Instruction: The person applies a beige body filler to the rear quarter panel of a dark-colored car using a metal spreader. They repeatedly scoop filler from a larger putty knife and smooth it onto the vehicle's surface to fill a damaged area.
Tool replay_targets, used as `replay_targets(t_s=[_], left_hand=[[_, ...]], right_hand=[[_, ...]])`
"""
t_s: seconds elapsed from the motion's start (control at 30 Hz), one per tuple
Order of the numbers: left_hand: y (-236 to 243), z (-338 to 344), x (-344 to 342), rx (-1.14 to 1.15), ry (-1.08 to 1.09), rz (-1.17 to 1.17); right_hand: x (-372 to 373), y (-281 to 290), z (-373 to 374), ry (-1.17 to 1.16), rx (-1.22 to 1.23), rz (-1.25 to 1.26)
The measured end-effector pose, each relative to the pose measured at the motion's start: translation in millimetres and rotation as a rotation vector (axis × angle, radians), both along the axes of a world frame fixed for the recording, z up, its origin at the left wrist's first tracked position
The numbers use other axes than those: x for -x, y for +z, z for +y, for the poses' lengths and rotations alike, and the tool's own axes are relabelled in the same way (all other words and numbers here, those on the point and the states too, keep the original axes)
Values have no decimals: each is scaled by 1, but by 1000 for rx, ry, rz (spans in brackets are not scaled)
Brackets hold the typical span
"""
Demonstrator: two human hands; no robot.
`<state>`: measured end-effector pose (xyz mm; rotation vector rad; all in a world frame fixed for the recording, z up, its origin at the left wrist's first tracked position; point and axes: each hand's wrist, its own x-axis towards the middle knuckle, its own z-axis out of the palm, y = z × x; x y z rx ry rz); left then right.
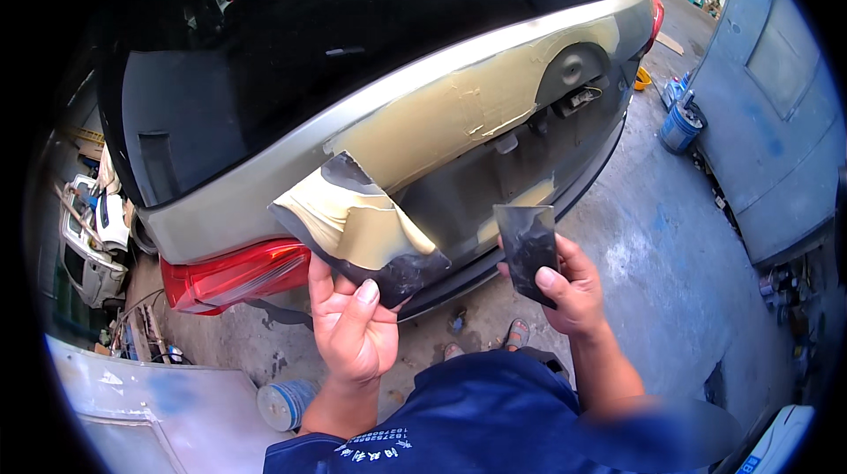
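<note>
My left hand (357,324) grips the lower edge of a dark flat mixing board (406,278), thumb on top. A thick mound of cream-yellow body filler (353,225) covers much of that board. In my right hand (575,284) is a small dark rectangular spreader (529,249), pinched between thumb and fingers, held upright and apart from the board. Both are raised in front of the silver car's tailgate (265,161), where a wide coat of yellowish filler (459,108) lies below the rear window. A smaller filler patch (520,209) shows lower down.
A red tail light (234,275) is beside my left hand. Blue buckets (287,405) (679,127) stand on the concrete floor (644,236) at lower left and far right. Grey metal panels (768,103) rise at right. Car parts (93,236) lie piled at left.
</note>
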<state>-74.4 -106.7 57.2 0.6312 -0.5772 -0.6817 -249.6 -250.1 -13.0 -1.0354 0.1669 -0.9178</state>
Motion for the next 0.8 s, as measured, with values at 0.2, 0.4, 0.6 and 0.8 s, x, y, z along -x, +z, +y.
replay_targets(t_s=[0.2,0.4,0.6,0.8], left_hand=[[-7,-19,20,160,-150,-38],[-11,-26,16,-60,-323,-485],[4,-36,10,-185,44,-1382],[-29,-34,-20,-436,-260,-736]], right_hand=[[8,7,-1,267,-26,177],[3,29,-16,277,1,181],[10,44,-33,220,-45,16],[34,74,-60,36,579,9]])
